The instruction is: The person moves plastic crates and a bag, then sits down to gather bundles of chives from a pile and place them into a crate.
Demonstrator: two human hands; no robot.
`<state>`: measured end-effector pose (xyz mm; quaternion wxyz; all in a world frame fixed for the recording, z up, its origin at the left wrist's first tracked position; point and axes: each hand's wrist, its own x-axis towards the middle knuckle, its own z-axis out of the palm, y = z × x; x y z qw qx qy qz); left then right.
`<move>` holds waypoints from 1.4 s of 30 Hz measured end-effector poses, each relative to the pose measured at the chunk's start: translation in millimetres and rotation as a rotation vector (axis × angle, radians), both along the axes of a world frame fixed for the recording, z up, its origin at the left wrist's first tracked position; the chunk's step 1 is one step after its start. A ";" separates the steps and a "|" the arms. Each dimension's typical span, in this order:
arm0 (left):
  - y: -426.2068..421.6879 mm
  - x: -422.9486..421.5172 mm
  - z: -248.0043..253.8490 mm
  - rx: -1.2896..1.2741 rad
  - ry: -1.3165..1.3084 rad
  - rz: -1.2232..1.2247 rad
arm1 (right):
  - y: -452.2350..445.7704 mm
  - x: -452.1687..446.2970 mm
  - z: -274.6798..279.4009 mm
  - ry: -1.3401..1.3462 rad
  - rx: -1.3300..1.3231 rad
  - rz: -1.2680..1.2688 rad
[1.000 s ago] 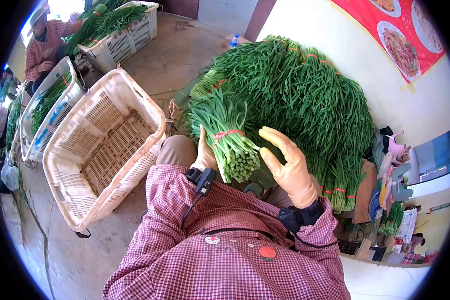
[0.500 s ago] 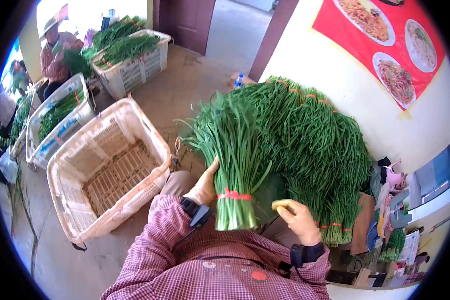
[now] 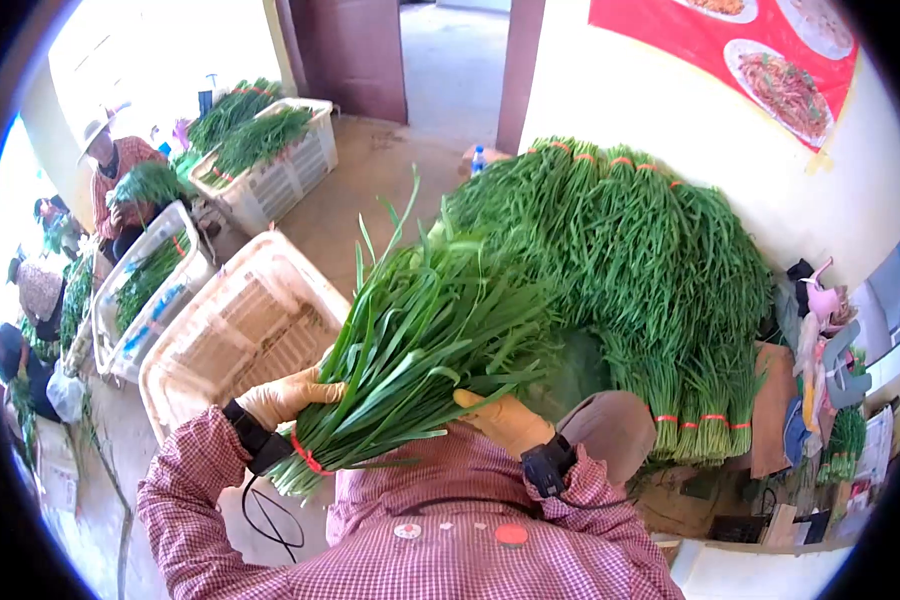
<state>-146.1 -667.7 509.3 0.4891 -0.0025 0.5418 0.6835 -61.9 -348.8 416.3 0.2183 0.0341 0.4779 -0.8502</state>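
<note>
A bunch of garlic chives (image 3: 425, 330) lies tilted in front of my chest, its cut stems at lower left and its loose leaves fanning to the upper right. A red tie (image 3: 310, 455) rings the stems. My gloved left hand (image 3: 288, 396) is closed around the bunch just above that tie, with some fingers hidden under the leaves. On the other side my gloved right hand (image 3: 510, 420) holds the leaves from below, its thumb showing and its other fingers mostly covered.
A white plastic crate (image 3: 225, 340) stands at my left, partly behind the bunch. Tied chives are heaped (image 3: 630, 270) along the wall at right. Further crates of chives (image 3: 290, 155) stand at the back left, where a person (image 3: 120, 175) handles greens. A water bottle (image 3: 478, 160) stands behind the heap.
The bunch has gone from upright to tilted, its tied stems swinging left. My right hand has moved left from beside the bunch onto its leaves. The view has shifted.
</note>
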 end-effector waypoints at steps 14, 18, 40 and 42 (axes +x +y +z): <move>-37.2 74.7 -83.2 -0.023 0.109 0.147 | 96.2 55.4 92.7 0.279 1.319 0.011; -34.0 78.1 -75.0 -0.005 0.125 0.171 | 72.0 41.2 142.3 0.530 1.112 -0.486; -31.3 79.5 -69.9 0.052 0.123 0.085 | -20.4 -58.2 124.3 1.366 1.513 -0.389; -29.7 77.9 -68.4 0.047 0.170 0.086 | -13.7 -55.9 123.8 1.305 1.603 -0.591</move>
